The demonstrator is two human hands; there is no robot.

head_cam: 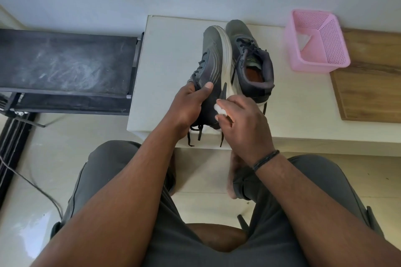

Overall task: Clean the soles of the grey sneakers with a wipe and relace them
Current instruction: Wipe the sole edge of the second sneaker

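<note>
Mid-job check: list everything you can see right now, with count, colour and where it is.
sneakers: 2, grey; one tilted on its side in the left hand, one upright beside it on the table
wipe: 1, white, in the right hand at the held sneaker's heel
table: 1, cream, ahead
basket: 1, pink, table's right
board: 1, wooden, far right
rack: 1, black, left
left hand: grips sneaker
right hand: holds wipe

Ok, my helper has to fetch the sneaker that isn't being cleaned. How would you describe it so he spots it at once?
Look at the low white table by the wall. Two grey sneakers are at its middle; take the right-hand sneaker, nearer the pink basket. It stands upright on its sole with its opening showing, while the other sneaker is tipped on its side.
</note>
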